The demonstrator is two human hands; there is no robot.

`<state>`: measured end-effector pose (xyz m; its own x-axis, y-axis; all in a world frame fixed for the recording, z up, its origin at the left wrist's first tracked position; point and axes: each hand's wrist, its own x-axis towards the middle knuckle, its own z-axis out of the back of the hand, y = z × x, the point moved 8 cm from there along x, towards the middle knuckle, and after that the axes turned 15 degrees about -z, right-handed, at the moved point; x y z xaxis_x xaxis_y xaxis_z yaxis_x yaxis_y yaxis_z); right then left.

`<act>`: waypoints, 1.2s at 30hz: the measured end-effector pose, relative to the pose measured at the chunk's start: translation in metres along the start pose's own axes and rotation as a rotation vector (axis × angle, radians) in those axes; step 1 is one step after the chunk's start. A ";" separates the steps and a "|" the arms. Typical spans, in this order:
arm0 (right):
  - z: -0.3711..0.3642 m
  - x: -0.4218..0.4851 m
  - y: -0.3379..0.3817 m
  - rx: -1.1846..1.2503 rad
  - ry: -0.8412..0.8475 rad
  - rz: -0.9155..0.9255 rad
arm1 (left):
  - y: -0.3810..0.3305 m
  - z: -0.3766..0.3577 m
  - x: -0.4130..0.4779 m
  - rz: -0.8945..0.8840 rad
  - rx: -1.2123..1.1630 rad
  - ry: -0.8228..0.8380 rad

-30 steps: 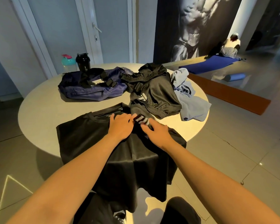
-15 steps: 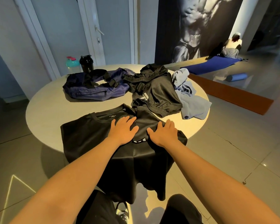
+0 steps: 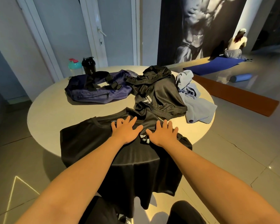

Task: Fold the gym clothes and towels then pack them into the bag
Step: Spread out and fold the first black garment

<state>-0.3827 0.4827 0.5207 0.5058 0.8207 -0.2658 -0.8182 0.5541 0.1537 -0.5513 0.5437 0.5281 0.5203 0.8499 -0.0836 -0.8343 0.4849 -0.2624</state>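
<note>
1. The round table [image 3: 47,110] carries everything. The near part is where I would fold, and it is short of room there.
2. The black T-shirt [image 3: 87,139] lies spread at that near edge, collar away from me, with its lower half hanging off toward my legs. I judge it wise to draw the hem up onto the table first. Then I would smooth from the middle outward before turning the sleeves in, so the creases fall straight.
3. The navy duffel bag [image 3: 94,96] lies slumped at the far left, well apart from the shirt.
4. The crumpled black garment [image 3: 165,94] (shorts or a jacket, I cannot tell) touches the shirt's far edge, so I'd avoid dragging it. The pale blue towel [image 3: 199,109] lies just beside it on the right.
5. My left hand [image 3: 125,132] and right hand [image 3: 162,135] lie palm-down on the shirt's chest with the fingers straight and spread. They press on the cloth and grasp nothing. A small white-striped mark [image 3: 144,138] shows between them.
</note>
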 end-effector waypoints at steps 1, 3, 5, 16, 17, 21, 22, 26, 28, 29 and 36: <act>0.003 0.000 0.005 -0.003 -0.025 0.015 | 0.001 0.000 0.002 -0.001 -0.010 -0.010; 0.012 -0.001 0.022 0.041 -0.137 0.141 | 0.005 0.003 0.008 0.011 0.003 -0.039; 0.017 -0.004 0.042 0.124 -0.195 0.330 | 0.011 0.008 0.015 0.037 0.044 -0.066; 0.002 0.025 0.079 0.055 -0.082 0.177 | 0.074 0.022 0.016 0.165 0.092 -0.080; 0.005 0.023 0.090 0.088 -0.138 0.230 | 0.084 0.026 0.014 0.195 0.089 -0.091; 0.010 0.001 0.128 0.208 -0.220 0.535 | 0.117 0.040 0.003 0.242 0.074 -0.164; 0.001 0.000 0.134 0.166 -0.158 0.555 | 0.117 0.043 0.002 0.203 0.091 -0.199; -0.012 0.010 0.134 0.035 -0.073 0.380 | 0.099 0.047 0.000 0.001 0.186 -0.293; -0.013 0.014 0.130 0.014 -0.062 0.289 | 0.093 0.050 -0.003 -0.020 0.183 -0.336; -0.014 0.014 0.127 0.002 -0.060 0.267 | 0.091 0.052 -0.005 -0.023 0.173 -0.362; 0.004 0.000 0.103 0.171 -0.244 0.245 | 0.059 0.016 -0.009 0.007 0.007 -0.016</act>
<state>-0.4661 0.5407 0.5399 0.3677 0.9295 0.0298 -0.8759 0.3354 0.3469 -0.6084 0.5684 0.5287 0.5116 0.8564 -0.0697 -0.8391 0.4805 -0.2550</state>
